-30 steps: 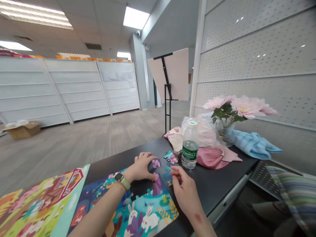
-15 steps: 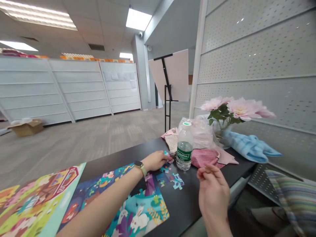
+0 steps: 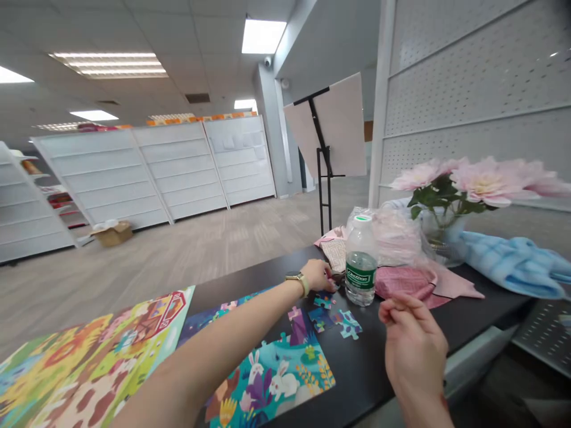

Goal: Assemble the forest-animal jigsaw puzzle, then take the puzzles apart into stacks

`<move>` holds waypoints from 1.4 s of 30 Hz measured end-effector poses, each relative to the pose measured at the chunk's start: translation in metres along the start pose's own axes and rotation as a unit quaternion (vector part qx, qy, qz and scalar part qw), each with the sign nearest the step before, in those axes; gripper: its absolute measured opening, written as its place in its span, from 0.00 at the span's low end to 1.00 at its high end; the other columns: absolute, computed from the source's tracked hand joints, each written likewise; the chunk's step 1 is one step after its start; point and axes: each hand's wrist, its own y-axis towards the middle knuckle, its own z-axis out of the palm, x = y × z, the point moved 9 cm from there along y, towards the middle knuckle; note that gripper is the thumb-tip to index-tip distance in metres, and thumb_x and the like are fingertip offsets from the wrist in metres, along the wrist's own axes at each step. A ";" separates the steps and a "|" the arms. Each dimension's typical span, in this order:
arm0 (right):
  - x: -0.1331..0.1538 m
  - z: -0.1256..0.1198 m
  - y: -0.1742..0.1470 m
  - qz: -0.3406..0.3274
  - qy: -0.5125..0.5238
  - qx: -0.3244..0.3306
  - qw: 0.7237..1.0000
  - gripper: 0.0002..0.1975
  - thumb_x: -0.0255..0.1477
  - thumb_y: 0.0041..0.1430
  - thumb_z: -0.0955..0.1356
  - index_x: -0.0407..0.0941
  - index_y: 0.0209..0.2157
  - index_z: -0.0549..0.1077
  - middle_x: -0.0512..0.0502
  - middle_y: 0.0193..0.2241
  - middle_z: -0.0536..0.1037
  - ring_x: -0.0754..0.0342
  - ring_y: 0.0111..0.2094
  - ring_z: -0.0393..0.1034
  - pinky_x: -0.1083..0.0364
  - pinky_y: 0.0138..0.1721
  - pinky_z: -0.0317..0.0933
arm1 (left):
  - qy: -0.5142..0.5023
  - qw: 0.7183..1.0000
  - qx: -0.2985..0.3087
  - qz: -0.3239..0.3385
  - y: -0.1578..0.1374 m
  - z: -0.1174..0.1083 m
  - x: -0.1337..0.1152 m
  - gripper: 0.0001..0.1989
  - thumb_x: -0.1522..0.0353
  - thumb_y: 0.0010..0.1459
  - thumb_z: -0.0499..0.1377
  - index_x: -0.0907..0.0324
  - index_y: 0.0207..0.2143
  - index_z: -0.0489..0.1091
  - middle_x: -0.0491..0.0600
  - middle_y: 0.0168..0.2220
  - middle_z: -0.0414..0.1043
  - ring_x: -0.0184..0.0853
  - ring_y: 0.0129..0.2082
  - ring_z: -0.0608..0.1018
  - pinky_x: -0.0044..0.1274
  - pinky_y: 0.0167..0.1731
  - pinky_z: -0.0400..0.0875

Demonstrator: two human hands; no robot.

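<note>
One puzzle [image 3: 272, 377] with white bunnies lies on the black desk [image 3: 363, 380], close to the person. Count the clock from its middle, with twelve pointing away. At two o'clock, just past its edge, are loose puzzle pieces [image 3: 348, 324]. The left hand [image 3: 317, 275] is at one o'clock, on the far side of those pieces. Its fingers are bent down by another bit of puzzle, but I cannot tell if they grip it. The right hand [image 3: 413, 339] is at three o'clock, with its fingertips curled together and nothing seen in them.

One second ago the left hand was over the puzzle and the right hand was by the loose pieces. Now the left has gone out to the pieces, and the right is well apart from them. The view has turned to the left, so more of the farm board [image 3: 111, 362] shows at nine o'clock.

The left arm hides part of the puzzle. Between one and two o'clock, a water bottle [image 3: 360, 249] stands near the left hand, in front of a plastic bag [image 3: 397, 235]. A pink cloth [image 3: 404, 282] lies behind it too. Farther out at two o'clock are pink flowers [image 3: 488, 181] in a glass vase [image 3: 439, 238], with a blue cloth [image 3: 513, 261] beside it. A black easel [image 3: 325, 196] stands past the desk, near half past twelve. A cardboard box [image 3: 112, 234] sits on the floor at ten o'clock.

The bottle's green label [image 3: 360, 276] says "Cestbon" in white.
</note>
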 end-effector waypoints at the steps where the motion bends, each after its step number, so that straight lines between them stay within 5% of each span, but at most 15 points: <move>1: 0.000 0.000 0.000 0.001 0.000 0.001 1.000 0.11 0.24 0.36 0.73 0.44 0.28 0.76 0.53 0.22 0.75 0.58 0.26 0.66 0.58 0.29 0.56 | 0.002 1.000 0.004 0.006 -0.001 0.000 0.001 0.19 0.60 0.53 0.70 0.58 0.45 0.76 0.50 0.44 0.77 0.41 0.43 0.79 0.28 0.43 0.75; 5: 0.000 0.000 0.001 -0.002 -0.008 0.009 1.000 0.10 0.25 0.37 0.73 0.44 0.28 0.76 0.53 0.22 0.75 0.58 0.25 0.66 0.57 0.28 0.57 | 0.014 1.000 0.002 0.025 -0.011 -0.001 0.005 0.15 0.63 0.67 0.58 0.60 0.53 0.69 0.53 0.52 0.71 0.40 0.47 0.77 0.37 0.46 0.75; 14: -0.010 0.004 -0.003 0.010 -0.034 0.026 0.999 0.09 0.27 0.39 0.73 0.43 0.29 0.76 0.51 0.23 0.75 0.57 0.25 0.66 0.57 0.26 0.57 | 0.033 0.997 -0.029 0.058 -0.018 -0.002 0.005 0.18 0.65 0.57 0.64 0.55 0.50 0.74 0.54 0.49 0.69 0.43 0.46 0.76 0.30 0.46 0.73; 21: -0.005 0.002 0.001 0.015 -0.022 0.026 0.999 0.09 0.26 0.39 0.73 0.44 0.28 0.76 0.52 0.23 0.75 0.58 0.25 0.66 0.58 0.27 0.57 | 0.030 0.998 0.015 0.060 -0.005 0.003 0.010 0.15 0.63 0.68 0.58 0.60 0.53 0.68 0.54 0.53 0.70 0.40 0.48 0.76 0.37 0.46 0.75; 26: -0.005 0.001 0.001 0.009 -0.028 0.029 0.999 0.09 0.25 0.40 0.73 0.43 0.28 0.75 0.52 0.23 0.75 0.58 0.25 0.66 0.57 0.28 0.57 | -0.018 0.998 -0.011 0.052 -0.007 -0.012 0.015 0.25 0.64 0.53 0.70 0.60 0.52 0.71 0.52 0.46 0.75 0.43 0.44 0.78 0.33 0.45 0.74; 28: -0.004 0.001 0.001 0.005 -0.028 0.032 0.999 0.08 0.25 0.40 0.72 0.43 0.28 0.75 0.52 0.23 0.75 0.58 0.25 0.66 0.57 0.28 0.57 | -0.047 0.997 -0.050 0.046 -0.020 -0.025 0.020 0.30 0.66 0.46 0.73 0.60 0.52 0.71 0.53 0.45 0.75 0.44 0.44 0.78 0.30 0.45 0.73; 32: -0.004 0.002 -0.001 0.010 -0.025 0.033 0.999 0.08 0.25 0.39 0.72 0.43 0.27 0.76 0.52 0.23 0.75 0.57 0.25 0.67 0.57 0.28 0.58 | -0.116 0.984 -0.126 0.039 -0.082 -0.042 0.041 0.25 0.66 0.53 0.68 0.59 0.53 0.70 0.52 0.47 0.72 0.37 0.43 0.77 0.26 0.43 0.73; 37: -0.013 0.011 -0.007 0.017 -0.024 0.040 0.999 0.08 0.24 0.38 0.71 0.43 0.27 0.75 0.52 0.22 0.74 0.58 0.25 0.66 0.57 0.27 0.56 | -0.183 0.973 -0.132 0.037 -0.174 -0.030 0.065 0.13 0.65 0.57 0.66 0.55 0.45 0.75 0.48 0.44 0.72 0.32 0.37 0.77 0.21 0.36 0.73; 42: -0.038 0.018 -0.017 0.031 -0.069 0.063 0.995 0.09 0.26 0.40 0.71 0.43 0.29 0.75 0.52 0.22 0.75 0.57 0.25 0.66 0.57 0.27 0.57 | -0.211 0.965 -0.151 0.023 -0.204 -0.019 0.075 0.08 0.64 0.58 0.66 0.54 0.41 0.78 0.49 0.45 0.72 0.35 0.41 0.76 0.24 0.40 0.72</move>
